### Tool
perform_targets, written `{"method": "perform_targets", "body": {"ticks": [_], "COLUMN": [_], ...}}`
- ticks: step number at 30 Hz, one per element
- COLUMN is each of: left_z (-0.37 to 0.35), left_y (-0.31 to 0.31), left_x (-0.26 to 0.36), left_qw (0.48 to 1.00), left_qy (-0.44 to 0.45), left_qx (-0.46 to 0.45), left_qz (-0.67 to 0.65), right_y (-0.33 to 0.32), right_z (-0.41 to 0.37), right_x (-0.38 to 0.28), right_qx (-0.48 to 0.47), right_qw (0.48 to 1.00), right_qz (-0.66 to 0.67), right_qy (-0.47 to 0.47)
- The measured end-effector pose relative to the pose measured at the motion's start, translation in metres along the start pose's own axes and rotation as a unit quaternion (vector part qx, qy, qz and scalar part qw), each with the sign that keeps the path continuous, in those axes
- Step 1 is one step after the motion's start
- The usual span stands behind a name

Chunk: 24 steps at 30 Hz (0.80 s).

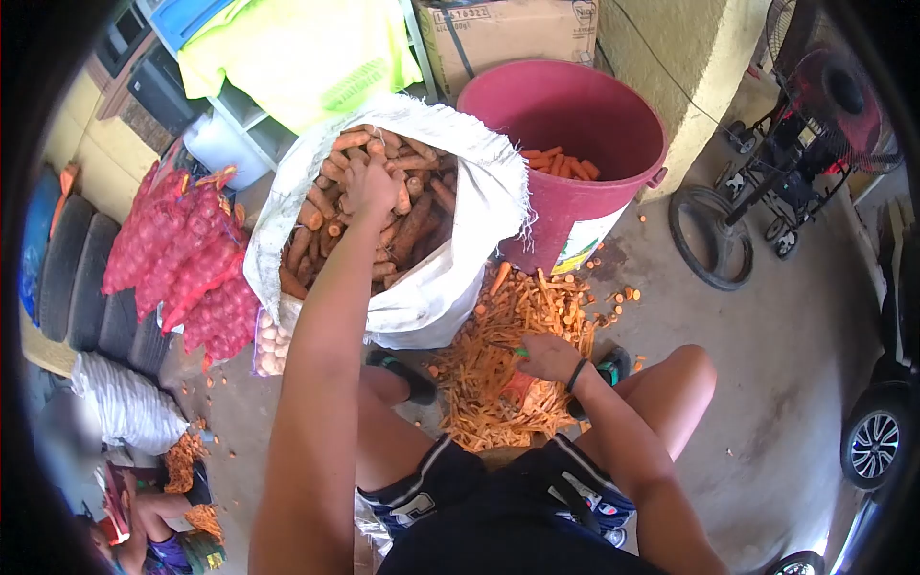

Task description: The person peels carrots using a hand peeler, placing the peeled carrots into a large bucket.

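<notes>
A white woven sack [494, 177], its mouth rolled wide, is full of unpeeled carrots [412, 235]. My left hand [372, 190] reaches in over the top of the pile, fingers curled down on a carrot [377, 149]. Low between my knees, my right hand [553, 360] is closed round a small green-handled tool [521, 353]; its working end is hidden against the peelings. Beneath that hand spreads a heap of carrot peelings [479, 379] with cut carrot ends. Behind it stands a deep red tub [585, 216] with peeled carrots [561, 165] inside.
Red net bags of onions [182, 254] lean left of the sack, beside stacked tires [72, 264]. A cardboard box [513, 38] is behind the tub. To the right are a fan [834, 91] on a round base and a car wheel [874, 446]. Another person [144, 517] sits lower left.
</notes>
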<state>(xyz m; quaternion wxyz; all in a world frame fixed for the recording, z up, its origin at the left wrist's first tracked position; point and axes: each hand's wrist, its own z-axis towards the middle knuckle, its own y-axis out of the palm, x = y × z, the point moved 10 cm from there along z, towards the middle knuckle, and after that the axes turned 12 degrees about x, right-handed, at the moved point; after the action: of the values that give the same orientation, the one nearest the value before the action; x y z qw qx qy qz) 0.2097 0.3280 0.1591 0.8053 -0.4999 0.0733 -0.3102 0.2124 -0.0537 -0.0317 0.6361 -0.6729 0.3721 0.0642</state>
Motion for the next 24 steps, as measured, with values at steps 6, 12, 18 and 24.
{"method": "perform_targets", "body": {"ticks": [6, 12, 18, 24], "left_z": [-0.018, -0.027, -0.19, -0.297], "left_y": [0.008, -0.05, -0.036, -0.011], "left_x": [-0.005, -0.011, 0.026, 0.035], "left_qw": [0.969, 0.767, 0.537, 0.692], "left_qy": [-0.075, -0.125, -0.267, -0.188], "left_qx": [0.017, -0.083, -0.234, -0.25], "left_qz": [-0.234, -0.624, -0.765, -0.651], "right_y": [-0.005, -0.001, -0.031, -0.083], "right_z": [-0.001, 0.006, 0.014, -0.013], "right_x": [0.007, 0.023, 0.011, -0.031], "right_qx": [0.021, 0.034, 0.149, 0.273], "right_qw": [1.0, 0.999, 0.988, 0.957], "right_qz": [0.014, 0.018, 0.03, 0.102], "right_qy": [-0.01, -0.006, -0.002, -0.007]}}
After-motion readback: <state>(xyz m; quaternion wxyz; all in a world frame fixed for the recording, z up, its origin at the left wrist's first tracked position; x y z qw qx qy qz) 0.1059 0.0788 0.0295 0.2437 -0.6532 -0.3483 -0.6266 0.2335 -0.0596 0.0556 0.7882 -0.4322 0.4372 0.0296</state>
